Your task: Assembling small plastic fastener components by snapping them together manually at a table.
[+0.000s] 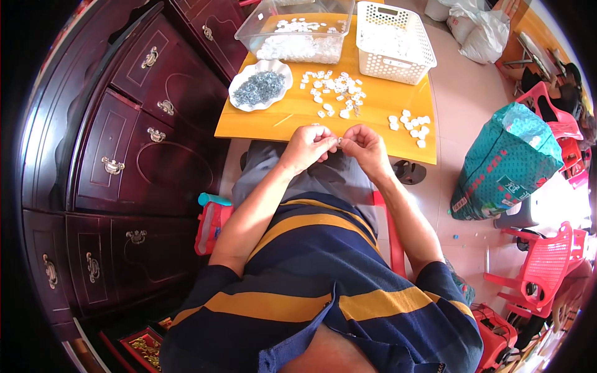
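Observation:
My left hand (309,148) and my right hand (365,149) meet at the front edge of the yellow table, above my lap. Thumb and fingers are pinched together on both, around something tiny and pale between the fingertips that is too small to make out. Just beyond them lies a loose spread of small white plastic pieces (342,90). A second, smaller group of white pieces (412,127) is at the right of the tabletop. To the left stands a white scalloped bowl (288,78) heaped with small grey metal-looking parts (259,87).
A clear plastic bin (249,38) and a white perforated basket (398,73), both holding white pieces, stand at the table's far side. Dark wooden cabinets (149,155) line the left. On the right are a large teal bag (497,168) and red plastic chairs (550,264).

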{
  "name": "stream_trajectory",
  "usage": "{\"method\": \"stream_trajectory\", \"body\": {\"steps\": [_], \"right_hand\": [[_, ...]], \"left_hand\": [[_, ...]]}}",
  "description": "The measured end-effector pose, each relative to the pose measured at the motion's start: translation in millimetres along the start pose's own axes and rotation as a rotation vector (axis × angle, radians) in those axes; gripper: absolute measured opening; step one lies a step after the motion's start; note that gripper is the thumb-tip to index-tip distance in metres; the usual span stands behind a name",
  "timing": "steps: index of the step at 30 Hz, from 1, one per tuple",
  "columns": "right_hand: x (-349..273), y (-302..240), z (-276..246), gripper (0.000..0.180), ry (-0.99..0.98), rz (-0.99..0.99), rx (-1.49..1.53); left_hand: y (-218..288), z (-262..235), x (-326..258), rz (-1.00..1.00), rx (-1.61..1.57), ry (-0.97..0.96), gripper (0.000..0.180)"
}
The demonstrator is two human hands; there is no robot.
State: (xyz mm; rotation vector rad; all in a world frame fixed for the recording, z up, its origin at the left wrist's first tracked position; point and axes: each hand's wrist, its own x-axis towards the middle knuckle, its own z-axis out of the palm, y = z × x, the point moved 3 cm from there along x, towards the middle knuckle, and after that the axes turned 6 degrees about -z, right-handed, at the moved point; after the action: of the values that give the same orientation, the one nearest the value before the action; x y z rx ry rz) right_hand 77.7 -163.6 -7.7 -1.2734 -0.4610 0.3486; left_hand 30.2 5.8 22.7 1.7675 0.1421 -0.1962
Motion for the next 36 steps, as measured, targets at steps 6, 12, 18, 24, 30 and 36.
{"method": "stream_trajectory", "body": {"steps": [6,12,18,24,30,36], "right_hand": [[0.9,-0.9,-6.7,0.009,0.167,-0.037,0.078],[0.7,-8.3,-21.2,0.013,0.312,-0.076,0.097],[0.1,-12.7,-24.8,0.015,0.367,-0.076,0.153],[0.8,-15.5,-24.7,0.015,0.358,-0.071,0.141],[0.8,-12.5,-25.7,0.015,0.330,-0.068,0.140],[0.8,-10.8,-25.3,0.016,0.333,-0.066,0.135]], "left_hand": [[-12.0,-2.7,10.3,0.245,0.074,0.149,0.021],[22.2,16.5,12.2,0.424,0.698,0.341,0.041],[9.4,21.3,28.8,0.394,0.887,0.355,0.039],[6.7,19.7,20.8,0.478,0.755,0.426,0.027],[8.8,15.9,30.8,0.530,0.774,0.417,0.014],[7.9,16.2,38.7,0.611,0.902,0.437,0.007]]}}
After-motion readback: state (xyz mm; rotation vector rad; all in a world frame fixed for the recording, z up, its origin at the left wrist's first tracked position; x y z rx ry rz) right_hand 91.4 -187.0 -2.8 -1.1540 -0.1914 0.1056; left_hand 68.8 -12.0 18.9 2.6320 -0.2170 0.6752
